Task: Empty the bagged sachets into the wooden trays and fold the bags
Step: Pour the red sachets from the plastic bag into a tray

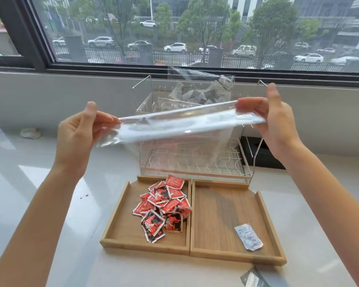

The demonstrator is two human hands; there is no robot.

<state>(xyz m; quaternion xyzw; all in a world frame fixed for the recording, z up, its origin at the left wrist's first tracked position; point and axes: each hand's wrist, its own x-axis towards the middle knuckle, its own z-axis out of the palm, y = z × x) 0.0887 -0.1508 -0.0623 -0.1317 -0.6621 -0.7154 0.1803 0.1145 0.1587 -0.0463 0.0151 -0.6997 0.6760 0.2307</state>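
Empty clear bag [187, 129] is stretched between left hand [79, 135] and right hand [278, 121], each grip pinching one end; folding it comes next.

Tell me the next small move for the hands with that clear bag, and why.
Probably bring the left hand and right hand together to fold the clear bag in half. It hangs stretched flat between them and looks empty, and the red sachets already lie in the left wooden tray.
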